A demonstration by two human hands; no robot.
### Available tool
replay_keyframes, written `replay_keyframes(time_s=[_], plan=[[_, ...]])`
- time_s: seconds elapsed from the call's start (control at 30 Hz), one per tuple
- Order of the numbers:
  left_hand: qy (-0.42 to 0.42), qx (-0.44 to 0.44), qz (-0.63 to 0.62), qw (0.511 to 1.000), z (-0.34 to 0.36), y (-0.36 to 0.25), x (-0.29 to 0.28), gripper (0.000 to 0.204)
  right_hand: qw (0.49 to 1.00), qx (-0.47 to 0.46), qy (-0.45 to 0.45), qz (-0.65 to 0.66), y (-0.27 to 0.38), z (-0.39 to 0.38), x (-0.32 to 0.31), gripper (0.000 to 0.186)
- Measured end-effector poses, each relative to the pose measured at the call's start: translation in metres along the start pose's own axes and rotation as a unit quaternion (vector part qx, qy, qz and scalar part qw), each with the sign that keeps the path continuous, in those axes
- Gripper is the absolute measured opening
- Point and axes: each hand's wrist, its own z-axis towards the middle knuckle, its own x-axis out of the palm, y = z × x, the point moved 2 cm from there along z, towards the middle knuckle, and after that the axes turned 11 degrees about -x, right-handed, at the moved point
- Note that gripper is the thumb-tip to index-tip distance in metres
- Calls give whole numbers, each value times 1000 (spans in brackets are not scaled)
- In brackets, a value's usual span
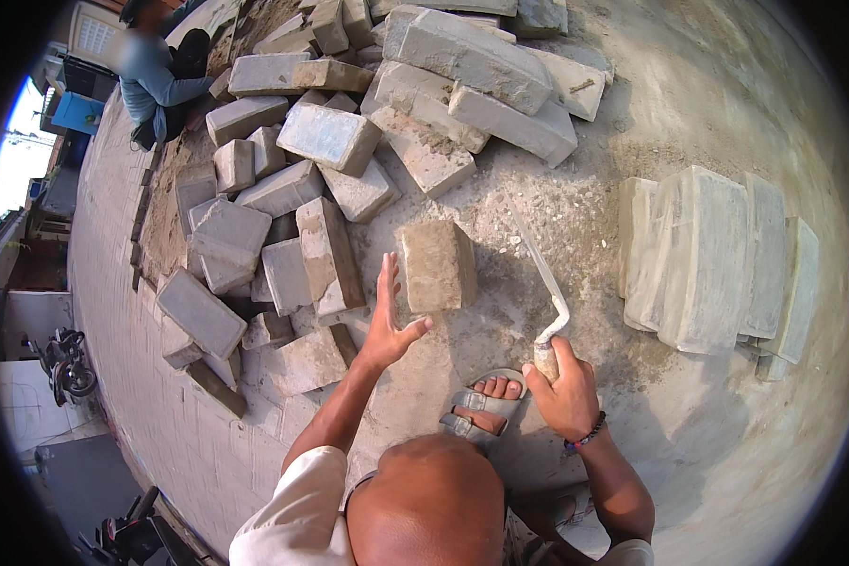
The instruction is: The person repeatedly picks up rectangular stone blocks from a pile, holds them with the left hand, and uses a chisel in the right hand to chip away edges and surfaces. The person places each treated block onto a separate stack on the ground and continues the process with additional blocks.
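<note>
A rough grey-brown block (439,267) stands on the dusty ground in front of me. Beside its left face is my left hand (390,316), fingers stretched out and thumb apart, holding nothing; whether the fingertips touch the block I cannot tell. My right hand (564,390) is wrapped round the handle of a trowel (536,255). The trowel's thin blade, seen edge-on, points away from me over the crumbled mortar, to the right of the block and apart from it.
A heap of loose concrete blocks (325,132) spreads ahead and left. To the right stands a row of upright blocks (703,259). My sandalled foot (489,406) is close below the trowel. A person (156,80) crouches at the far left; a motorcycle (66,366) is parked beyond the paving.
</note>
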Motion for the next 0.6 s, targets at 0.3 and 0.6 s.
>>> replay_keyframes(time_s=[0.3,0.6], plan=[[177,-121,-11,977,44,2,9,144,946,-109,173,-253,50,4,-26,40],[131,166,189,959,63,-37,17,136,962,33,42,-267,7,71,-60,39]])
